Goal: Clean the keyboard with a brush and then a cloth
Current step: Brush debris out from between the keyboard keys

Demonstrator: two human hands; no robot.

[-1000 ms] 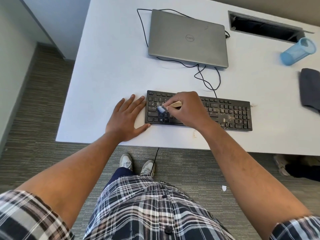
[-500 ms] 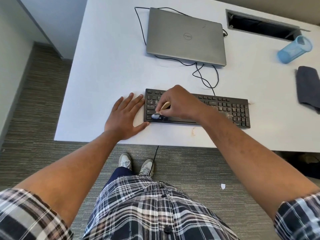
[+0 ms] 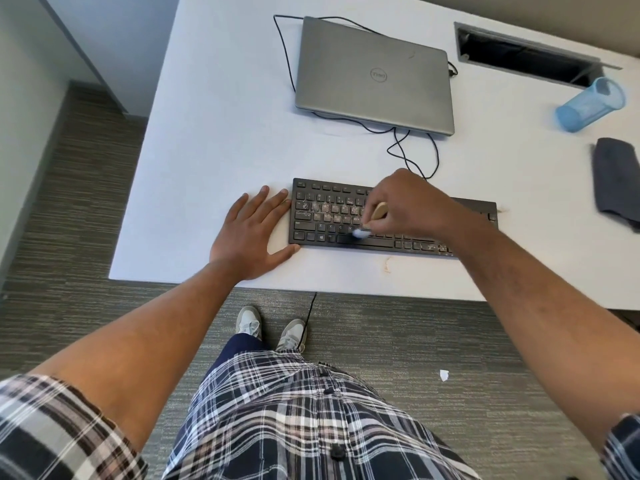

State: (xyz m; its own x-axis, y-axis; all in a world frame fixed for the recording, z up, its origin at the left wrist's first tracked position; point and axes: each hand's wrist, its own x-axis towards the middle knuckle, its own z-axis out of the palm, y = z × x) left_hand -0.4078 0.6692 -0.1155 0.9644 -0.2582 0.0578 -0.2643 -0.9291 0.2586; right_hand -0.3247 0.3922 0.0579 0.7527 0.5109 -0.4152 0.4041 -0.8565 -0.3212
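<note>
A black keyboard (image 3: 322,216) speckled with pale crumbs lies near the front edge of the white desk (image 3: 221,133). My right hand (image 3: 405,206) grips a small brush (image 3: 375,216) with a wooden handle; its pale bristles touch the bottom key row near the space bar. My left hand (image 3: 252,233) lies flat on the desk, fingers spread, with its fingertips against the keyboard's left end. A dark grey cloth (image 3: 616,181) rests folded at the right edge of the desk. My right arm hides the keyboard's right part.
A shut grey laptop (image 3: 374,74) sits behind the keyboard, with a black cable (image 3: 412,147) looping between them. A blue cup (image 3: 588,105) lies tipped at the back right beside a cable slot (image 3: 526,53). Crumbs (image 3: 387,263) lie before the keyboard.
My right hand has carried the brush from the keyboard's left end rightward to the space bar area. My left hand has stayed flat at the left end.
</note>
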